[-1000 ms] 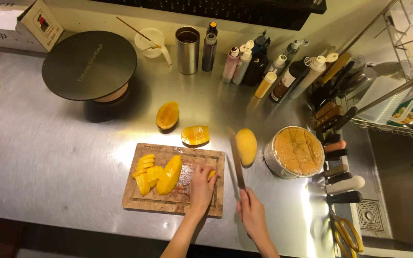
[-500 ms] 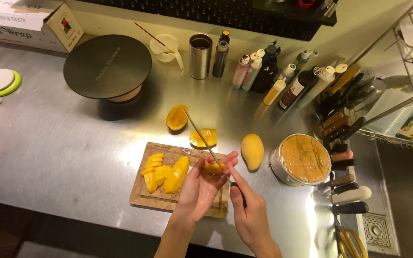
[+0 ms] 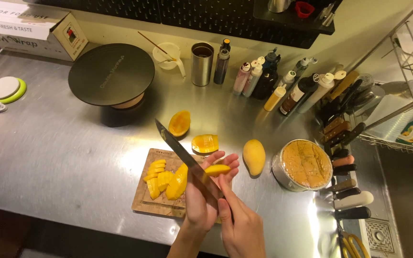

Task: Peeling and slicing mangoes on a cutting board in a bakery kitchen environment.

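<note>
My left hand (image 3: 206,196) is palm up over the wooden cutting board (image 3: 144,203) and holds a yellow mango piece (image 3: 217,169) on its fingers. My right hand (image 3: 242,229) grips the handle of a long knife (image 3: 180,153). The blade slants up to the left and lies against the mango piece. Several cut mango slices (image 3: 166,179) lie on the board's left half.
Behind the board sit two mango halves (image 3: 179,123) (image 3: 205,143) and a whole mango (image 3: 254,156). A round tin with a cake (image 3: 304,165) is to the right, beside a row of knife handles (image 3: 347,184). A black turntable (image 3: 111,74), a metal cup (image 3: 201,63) and several bottles (image 3: 273,83) stand at the back.
My left hand lifted the mango piece off the board into its palm. My right hand picked up the knife from the counter and brought the blade across to the piece.
</note>
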